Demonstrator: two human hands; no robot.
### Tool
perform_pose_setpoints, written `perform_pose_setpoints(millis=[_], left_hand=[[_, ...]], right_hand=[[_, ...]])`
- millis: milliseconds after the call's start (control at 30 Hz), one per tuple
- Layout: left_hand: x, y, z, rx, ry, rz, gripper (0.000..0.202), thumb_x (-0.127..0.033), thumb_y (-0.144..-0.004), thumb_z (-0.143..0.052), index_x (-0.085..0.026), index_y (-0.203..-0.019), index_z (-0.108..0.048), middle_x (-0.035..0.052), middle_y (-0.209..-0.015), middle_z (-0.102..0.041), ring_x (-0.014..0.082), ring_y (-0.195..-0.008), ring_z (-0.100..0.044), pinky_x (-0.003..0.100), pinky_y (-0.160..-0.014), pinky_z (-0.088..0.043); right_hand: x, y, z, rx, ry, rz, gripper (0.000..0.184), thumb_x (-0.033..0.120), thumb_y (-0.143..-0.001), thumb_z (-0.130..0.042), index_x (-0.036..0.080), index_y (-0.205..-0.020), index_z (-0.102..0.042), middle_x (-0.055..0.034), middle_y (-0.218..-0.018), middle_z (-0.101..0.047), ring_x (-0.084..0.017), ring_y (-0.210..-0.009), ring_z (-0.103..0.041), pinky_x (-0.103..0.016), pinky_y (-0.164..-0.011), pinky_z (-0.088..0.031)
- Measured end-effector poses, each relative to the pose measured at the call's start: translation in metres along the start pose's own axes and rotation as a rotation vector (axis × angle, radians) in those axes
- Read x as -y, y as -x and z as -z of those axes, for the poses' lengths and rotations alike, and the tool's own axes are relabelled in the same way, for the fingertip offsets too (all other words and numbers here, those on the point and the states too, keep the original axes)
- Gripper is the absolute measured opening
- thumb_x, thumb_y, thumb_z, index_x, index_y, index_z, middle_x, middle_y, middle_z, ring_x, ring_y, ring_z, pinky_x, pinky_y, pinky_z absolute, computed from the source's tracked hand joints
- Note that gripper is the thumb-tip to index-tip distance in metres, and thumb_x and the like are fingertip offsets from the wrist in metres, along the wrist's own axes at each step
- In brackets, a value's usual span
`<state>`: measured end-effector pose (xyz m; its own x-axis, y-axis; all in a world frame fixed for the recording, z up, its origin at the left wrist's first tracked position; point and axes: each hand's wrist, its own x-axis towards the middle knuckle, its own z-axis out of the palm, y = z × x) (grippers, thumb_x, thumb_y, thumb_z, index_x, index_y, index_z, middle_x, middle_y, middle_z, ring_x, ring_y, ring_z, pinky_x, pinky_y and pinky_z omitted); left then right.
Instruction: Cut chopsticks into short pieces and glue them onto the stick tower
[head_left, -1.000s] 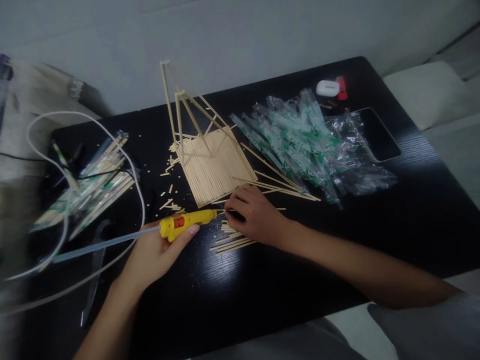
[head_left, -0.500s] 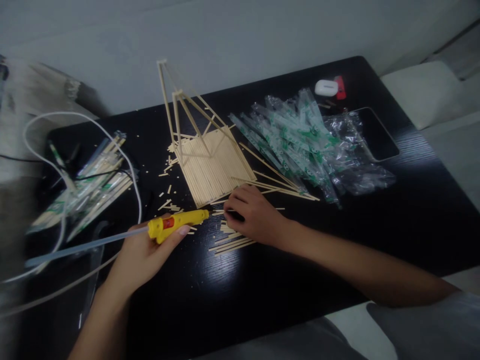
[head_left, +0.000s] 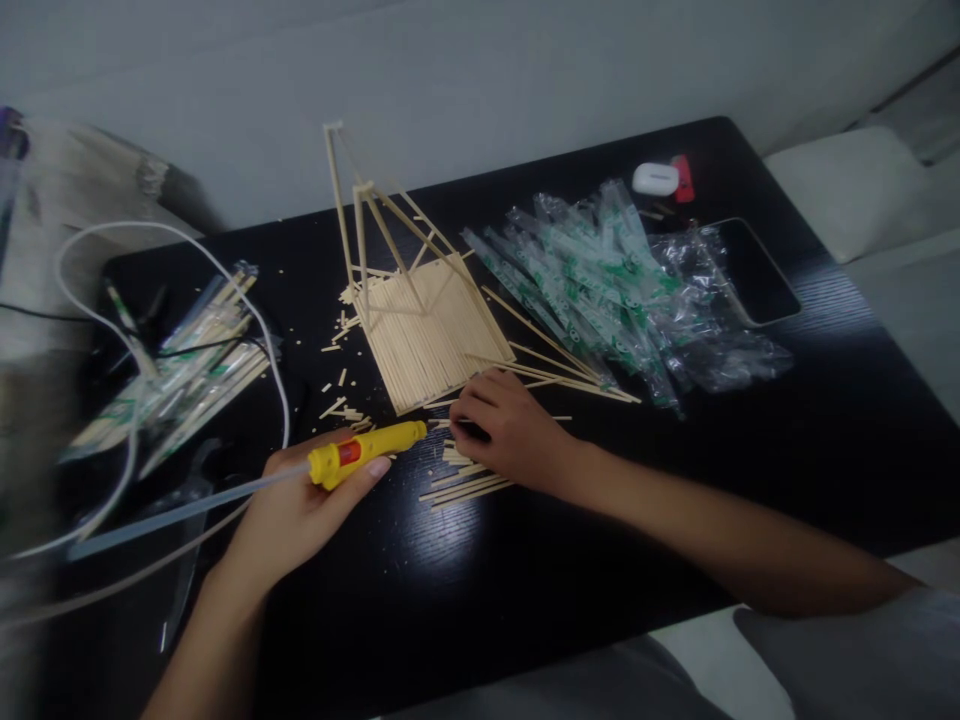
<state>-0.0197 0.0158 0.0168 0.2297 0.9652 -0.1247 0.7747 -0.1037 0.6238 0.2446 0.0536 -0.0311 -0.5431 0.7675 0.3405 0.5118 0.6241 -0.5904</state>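
Observation:
My left hand (head_left: 307,510) is wrapped round a yellow glue gun (head_left: 367,452), with a long translucent glue stick (head_left: 187,508) trailing from its back end. The gun's nozzle points right, close to the fingers of my right hand (head_left: 502,425). Those fingers are curled in a pinch; a thin stick seems to lie at the fingertips, but what they hold is hidden. Just beyond them lies a flat panel of wooden sticks (head_left: 420,350), with an upright frame of sticks (head_left: 382,230) rising from its far part. Several loose sticks (head_left: 465,490) lie below my right hand.
Crumpled clear-and-green wrappers (head_left: 585,270) spread right of the panel, beside a phone (head_left: 757,270) and a white case (head_left: 655,179). Wrapped sticks (head_left: 187,370) lie at the left under a looping white cable (head_left: 274,350). Cut stick bits (head_left: 341,400) are scattered left of the panel.
The glue gun in my left hand has moved slightly right, its nozzle nearer my right hand's fingertips. My right hand keeps its pinch in nearly the same place. The view has shifted a little.

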Motion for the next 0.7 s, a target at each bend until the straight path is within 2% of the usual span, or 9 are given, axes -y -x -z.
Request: perform_pose_setpoints(millis=[200, 500, 700], left_hand=[[-0.004, -0.001, -0.006, 0.023, 0.002, -0.081, 0.023, -0.043, -0.092, -0.063, -0.025, -0.100, -0.075, 0.0007, -0.093, -0.079, 0.0199, -0.081, -0.075, 0.028, -0.073, -0.061], [-0.001, -0.002, 0.005, 0.019, 0.023, 0.000, 0.029, -0.049, -0.089, -0.063, -0.025, -0.098, -0.076, 0.0011, -0.093, -0.080, 0.0215, -0.079, -0.076, 0.029, -0.070, -0.062], [-0.007, -0.003, -0.002, 0.035, 0.028, -0.011, 0.028, -0.048, -0.091, -0.062, -0.025, -0.100, -0.076, 0.0013, -0.097, -0.080, 0.0222, -0.085, -0.076, 0.030, -0.075, -0.063]], right_hand=[[0.000, 0.000, -0.001, -0.011, 0.021, 0.017, 0.012, 0.015, -0.094, -0.057, 0.016, -0.084, -0.064, -0.0080, -0.087, -0.063, -0.022, -0.088, -0.053, -0.036, -0.085, -0.044], [0.001, 0.000, 0.000, -0.005, 0.014, 0.008, 0.013, 0.015, -0.094, -0.057, 0.017, -0.083, -0.063, -0.0073, -0.086, -0.063, -0.022, -0.088, -0.053, -0.036, -0.086, -0.043], [0.000, 0.000, 0.000, -0.005, 0.004, 0.010, 0.011, 0.015, -0.094, -0.057, 0.017, -0.085, -0.063, -0.0077, -0.086, -0.064, -0.022, -0.089, -0.054, -0.037, -0.086, -0.044]])
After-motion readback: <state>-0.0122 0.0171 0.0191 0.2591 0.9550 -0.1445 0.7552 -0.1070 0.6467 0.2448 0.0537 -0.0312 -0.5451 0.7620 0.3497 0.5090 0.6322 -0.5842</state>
